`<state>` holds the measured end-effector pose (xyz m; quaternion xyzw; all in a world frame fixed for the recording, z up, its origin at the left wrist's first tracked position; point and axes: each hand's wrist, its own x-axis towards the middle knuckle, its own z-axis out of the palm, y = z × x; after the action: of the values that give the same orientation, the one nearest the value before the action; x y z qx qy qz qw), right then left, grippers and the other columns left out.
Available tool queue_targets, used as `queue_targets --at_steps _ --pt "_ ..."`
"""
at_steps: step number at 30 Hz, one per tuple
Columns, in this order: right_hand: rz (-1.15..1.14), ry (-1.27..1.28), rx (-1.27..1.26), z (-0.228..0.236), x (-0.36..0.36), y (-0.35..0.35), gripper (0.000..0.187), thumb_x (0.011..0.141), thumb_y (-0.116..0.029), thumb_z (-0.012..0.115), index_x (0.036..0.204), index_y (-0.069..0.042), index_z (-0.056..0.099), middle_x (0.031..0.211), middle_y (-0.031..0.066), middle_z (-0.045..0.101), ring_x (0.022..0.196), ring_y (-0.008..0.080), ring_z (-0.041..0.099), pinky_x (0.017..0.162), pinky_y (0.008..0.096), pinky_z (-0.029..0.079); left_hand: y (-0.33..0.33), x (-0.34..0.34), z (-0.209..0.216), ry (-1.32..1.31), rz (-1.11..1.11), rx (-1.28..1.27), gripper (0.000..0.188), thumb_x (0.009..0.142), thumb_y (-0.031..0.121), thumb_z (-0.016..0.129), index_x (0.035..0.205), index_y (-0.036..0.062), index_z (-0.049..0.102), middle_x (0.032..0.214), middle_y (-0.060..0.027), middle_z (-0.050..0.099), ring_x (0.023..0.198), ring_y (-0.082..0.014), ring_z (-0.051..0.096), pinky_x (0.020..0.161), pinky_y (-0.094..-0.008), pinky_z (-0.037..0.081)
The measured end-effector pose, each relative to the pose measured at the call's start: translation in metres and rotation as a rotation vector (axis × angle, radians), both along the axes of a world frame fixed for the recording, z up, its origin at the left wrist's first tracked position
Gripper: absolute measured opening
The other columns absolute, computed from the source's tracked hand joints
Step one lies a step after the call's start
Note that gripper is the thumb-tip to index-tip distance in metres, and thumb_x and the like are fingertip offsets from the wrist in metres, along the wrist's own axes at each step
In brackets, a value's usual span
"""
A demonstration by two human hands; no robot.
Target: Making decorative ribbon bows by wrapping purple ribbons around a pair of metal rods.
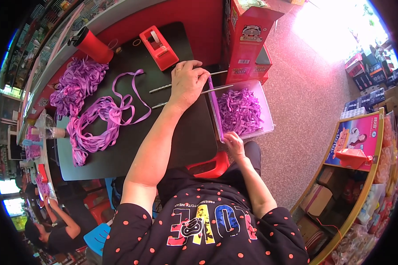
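Left hand: While its thumb and forefinger pinch the upper end of a purple ribbon strip (215, 106), we see the left hand (188, 84) above two metal rods, its other fingers curled.
Right hand: We find the right hand (234, 145) pinching the strip's lower end by the near corner of the plastic box.
Purple ribbon strip: We see it stretched nearly straight between both hands, along the box's left side; whether it touches the rods, we cannot tell.
Metal rods: We see one rod (159, 89) and, nearer the person, a second rod (159, 105), both passing beneath the left hand and reaching past the table's right edge.
Plastic box: Beside the table (181, 145), we see a translucent box (268, 126) heaped with short purple pieces (241, 112).
Ribbon on the table: To the left we see a looped purple coil (106, 139) with a loose tail curving toward the rods, and beyond it a tangled purple bunch (82, 81).
Far side: We see a red tape dispenser (166, 57) and a red cup (94, 46), with red cartons (247, 39) standing beyond the box.
Below and left: We see a red stool (212, 167) partly under the table, and another person (64, 232) at lower left.
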<state>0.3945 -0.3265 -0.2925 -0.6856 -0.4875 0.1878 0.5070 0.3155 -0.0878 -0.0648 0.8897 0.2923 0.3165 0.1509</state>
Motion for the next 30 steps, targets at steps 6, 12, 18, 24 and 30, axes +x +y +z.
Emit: queue_targets --at_steps 6,12,18,24,30 --pt "0.050 -0.044 0.035 0.038 -0.021 -0.045 0.017 0.074 -0.013 0.073 0.087 -0.005 0.066 0.096 0.0103 0.060 0.087 0.0275 0.058 0.075 0.0354 0.049 0.002 -0.001 -0.003 -0.002 0.021 0.002 0.013 0.079 0.023 0.066 0.081 0.0114 0.072 0.108 -0.0027 0.061 0.108 -0.0243 0.049 0.095 -0.0405 0.034" --pt "-0.037 -0.351 0.183 0.124 -0.037 -0.080 0.019 0.062 -0.005 0.077 0.073 -0.009 0.063 0.106 0.0072 0.063 0.092 0.0243 0.056 0.079 0.0360 0.045 0.002 0.000 -0.002 -0.014 0.051 -0.035 0.011 0.079 0.024 0.065 0.080 0.0152 0.072 0.109 -0.0027 0.060 0.110 -0.0238 0.048 0.096 -0.0405 0.034" --pt "0.039 -0.279 0.207 0.158 -0.034 -0.089 0.020 0.062 -0.003 0.077 0.072 -0.007 0.061 0.096 0.0061 0.067 0.080 0.0233 0.059 0.073 0.0336 0.046 0.006 0.001 0.000 0.085 0.071 -0.116 0.017 0.080 0.030 0.064 0.084 0.0163 0.072 0.115 -0.0014 0.058 0.114 -0.0224 0.046 0.099 -0.0395 0.032" --pt "0.126 -0.250 0.160 0.156 -0.035 -0.086 0.020 0.066 -0.001 0.076 0.080 -0.007 0.063 0.089 0.0064 0.067 0.074 0.0216 0.059 0.068 0.0318 0.048 0.010 0.008 0.005 0.143 0.081 -0.214 0.018 0.079 0.032 0.064 0.083 0.0174 0.074 0.119 -0.0014 0.057 0.117 -0.0236 0.042 0.102 -0.0408 0.026" --pt "-0.030 -0.052 0.025 0.154 -0.044 -0.095 0.023 0.068 -0.002 0.075 0.088 -0.006 0.065 0.084 0.0063 0.067 0.070 0.0201 0.057 0.065 0.0304 0.048 0.012 0.010 0.002 0.167 0.050 -0.251 0.017 0.080 0.031 0.063 0.083 0.0188 0.074 0.122 -0.0004 0.055 0.119 -0.0236 0.039 0.104 -0.0408 0.022"
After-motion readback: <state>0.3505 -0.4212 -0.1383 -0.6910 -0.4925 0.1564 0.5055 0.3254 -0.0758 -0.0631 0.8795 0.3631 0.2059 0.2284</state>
